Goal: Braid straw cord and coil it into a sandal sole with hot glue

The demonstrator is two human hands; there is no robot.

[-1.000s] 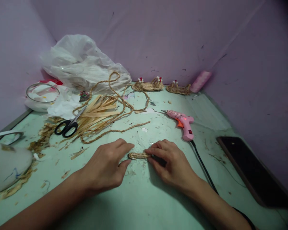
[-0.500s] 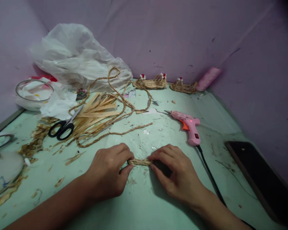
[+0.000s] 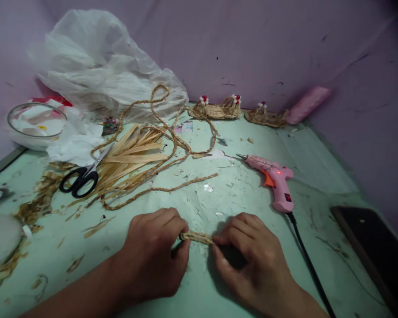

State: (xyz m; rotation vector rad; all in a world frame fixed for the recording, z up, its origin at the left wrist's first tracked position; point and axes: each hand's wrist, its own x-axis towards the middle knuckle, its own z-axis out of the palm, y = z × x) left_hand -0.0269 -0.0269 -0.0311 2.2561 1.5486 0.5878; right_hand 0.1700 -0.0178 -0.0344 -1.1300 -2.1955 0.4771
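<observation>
Bowl [image 3: 26,140] with white material [image 3: 33,120] inside

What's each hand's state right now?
Left hand: closed, pinching the left end of the braided fiber strip.
Right hand: closed, pinching its right end.

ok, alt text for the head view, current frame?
A left hand and a right hand pinch a short braided strip by its ends over a green table. Beyond lie black-handled scissors, a twisted cord and a pink glue gun; a dark phone is at right.
</observation>
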